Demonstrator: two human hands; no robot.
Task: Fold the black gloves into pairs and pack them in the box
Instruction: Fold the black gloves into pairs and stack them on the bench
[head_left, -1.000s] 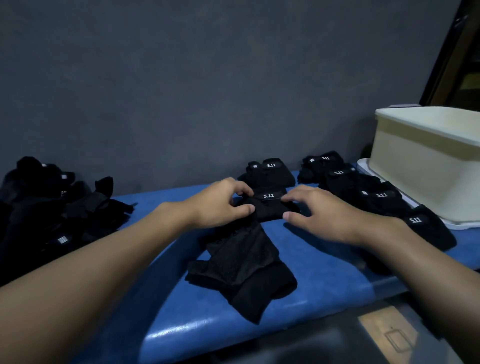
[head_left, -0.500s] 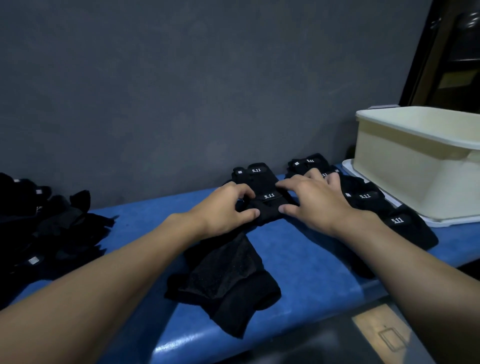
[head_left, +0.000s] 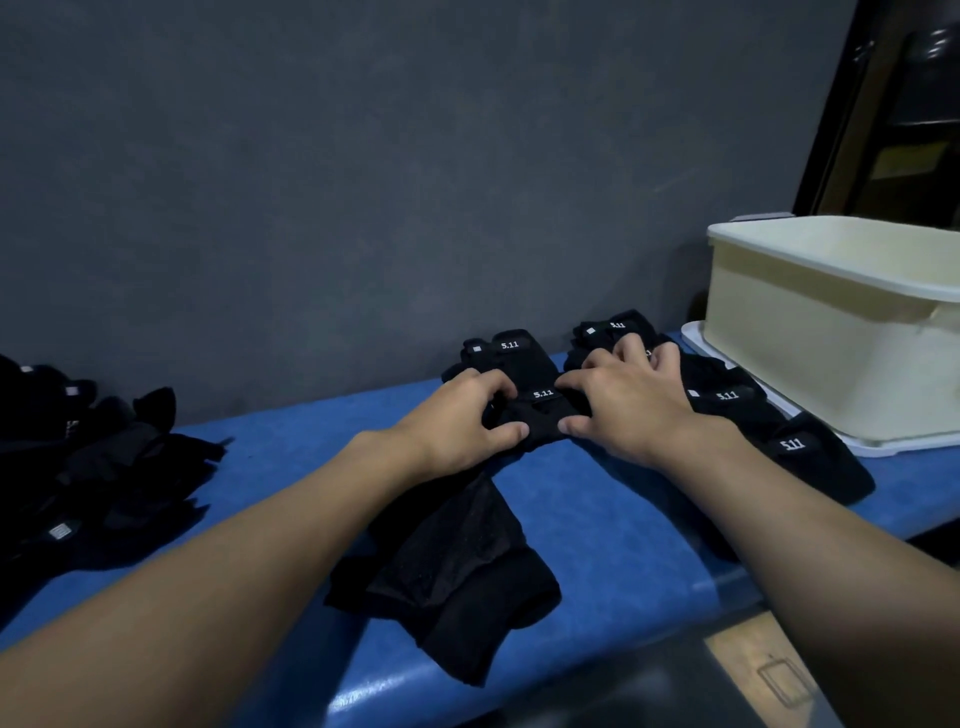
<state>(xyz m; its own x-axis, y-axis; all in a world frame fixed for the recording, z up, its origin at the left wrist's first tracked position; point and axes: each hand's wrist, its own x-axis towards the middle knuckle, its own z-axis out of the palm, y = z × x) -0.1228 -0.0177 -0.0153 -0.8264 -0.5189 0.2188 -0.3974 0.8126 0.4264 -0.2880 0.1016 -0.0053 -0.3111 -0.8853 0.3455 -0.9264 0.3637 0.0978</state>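
Nearest the camera, the front edge of the blue tabletop (head_left: 597, 519) carries the trailing end of a black glove pair (head_left: 457, 582), which lies limp and unfolded at lower centre and runs up toward the middle of the frame. There both hands meet on its far end. The left hand (head_left: 457, 421) pinches the bunched fabric between thumb and curled fingers (head_left: 498, 382). The right hand (head_left: 623, 410) grips the same fold from the other side, thumb at the near edge and the other fingers bent and spread over the cloth, with a white label showing between the two hands. Judging by this, the fold on this pair is only begun. Just behind the hands and in a row toward the right lie several folded pairs (head_left: 727, 400), labels up, done but not packed. At the left edge a heap of loose gloves (head_left: 104, 467) waits, so a good deal of folding remains. Farther back at right the cream box (head_left: 831, 332) stands on a flat white piece, perhaps its lid (head_left: 883, 441). Its inside is hidden from this angle, so whether anything is packed cannot be told. A grey wall (head_left: 363, 182) closes the scene.
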